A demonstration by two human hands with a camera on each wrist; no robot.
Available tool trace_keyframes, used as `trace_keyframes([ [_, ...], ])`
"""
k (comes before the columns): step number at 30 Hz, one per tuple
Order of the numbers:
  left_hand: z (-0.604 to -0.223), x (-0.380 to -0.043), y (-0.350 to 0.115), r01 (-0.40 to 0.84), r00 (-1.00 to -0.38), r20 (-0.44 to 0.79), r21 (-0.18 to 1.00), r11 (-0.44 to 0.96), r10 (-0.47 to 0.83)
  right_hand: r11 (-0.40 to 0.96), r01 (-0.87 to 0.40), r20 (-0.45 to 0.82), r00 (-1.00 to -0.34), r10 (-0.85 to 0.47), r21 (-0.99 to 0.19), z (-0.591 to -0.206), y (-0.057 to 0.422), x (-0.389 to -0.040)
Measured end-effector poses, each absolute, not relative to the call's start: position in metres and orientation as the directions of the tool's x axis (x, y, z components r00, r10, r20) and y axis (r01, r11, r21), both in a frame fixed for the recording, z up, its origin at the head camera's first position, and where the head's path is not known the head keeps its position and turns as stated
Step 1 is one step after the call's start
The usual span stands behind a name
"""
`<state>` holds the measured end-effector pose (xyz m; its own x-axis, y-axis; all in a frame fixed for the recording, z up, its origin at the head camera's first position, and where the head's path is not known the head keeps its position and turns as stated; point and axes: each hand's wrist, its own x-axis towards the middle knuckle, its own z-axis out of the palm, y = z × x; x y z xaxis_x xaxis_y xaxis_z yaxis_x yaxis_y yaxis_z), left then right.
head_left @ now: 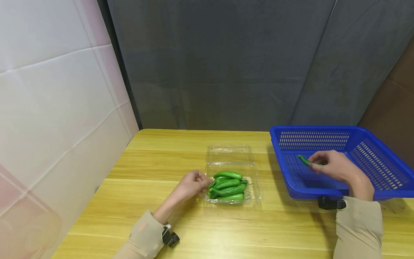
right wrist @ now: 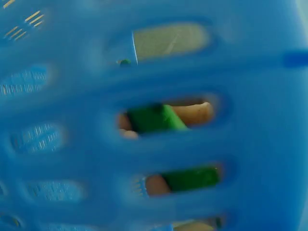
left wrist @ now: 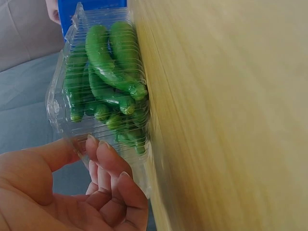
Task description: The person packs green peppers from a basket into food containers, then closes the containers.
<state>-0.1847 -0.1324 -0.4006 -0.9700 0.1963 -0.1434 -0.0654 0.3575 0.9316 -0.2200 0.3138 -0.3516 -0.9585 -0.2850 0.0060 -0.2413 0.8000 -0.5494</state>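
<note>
A clear plastic clamshell box (head_left: 258, 183) lies on the table with its lid folded back, holding several green peppers (head_left: 228, 184). My left hand (head_left: 193, 185) is at the box's left side, thumb and fingertips pinching its edge. The left wrist view shows the peppers (left wrist: 103, 57) through the ribbed wall, beside that hand (left wrist: 72, 192). On the right, my right hand (head_left: 336, 167) holds a green pepper (head_left: 303, 160) inside the blue basket (head_left: 284, 180). The basket wall (right wrist: 260, 144) covers most of the right wrist view; parts of the pepper (right wrist: 192, 179) and fingers show through its slots.
The wooden table (head_left: 136, 187) carries the box left of the basket. A grey curtain (head_left: 207, 64) hangs behind the table, and a pale cloth wall (head_left: 58, 100) stands on the left. At the far right is a brown surface (head_left: 396, 97).
</note>
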Motion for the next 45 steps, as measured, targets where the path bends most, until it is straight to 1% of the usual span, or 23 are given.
trace_keyframes([
  [4,-0.401,-0.185,-0.132,-0.068,-0.970,-0.146,0.931,0.359,0.195,0.792,-0.257,0.035,-0.957,-0.286,-0.554,-0.349,0.311,-0.220],
  [11,-0.401,-0.183,-0.131,-0.065,-0.972,-0.140,0.931,0.359,0.187,0.795,-0.302,0.101,-0.950,-0.294,-0.527,-0.347,0.305,-0.221],
  [21,-0.400,-0.184,-0.132,-0.066,-0.973,-0.141,0.927,0.368,0.180,0.779,-0.353,0.151,-0.934,-0.322,-0.518,-0.343,0.294,-0.219],
  [32,-0.401,-0.184,-0.133,-0.058,-0.972,-0.139,0.922,0.383,0.187,0.751,-0.404,0.195,-0.914,-0.356,-0.522,-0.337,0.282,-0.217],
  [45,-0.399,-0.184,-0.132,-0.071,-0.972,-0.149,0.924,0.377,0.183,0.718,-0.450,0.201,-0.890,-0.409,-0.531,-0.335,0.261,-0.217],
])
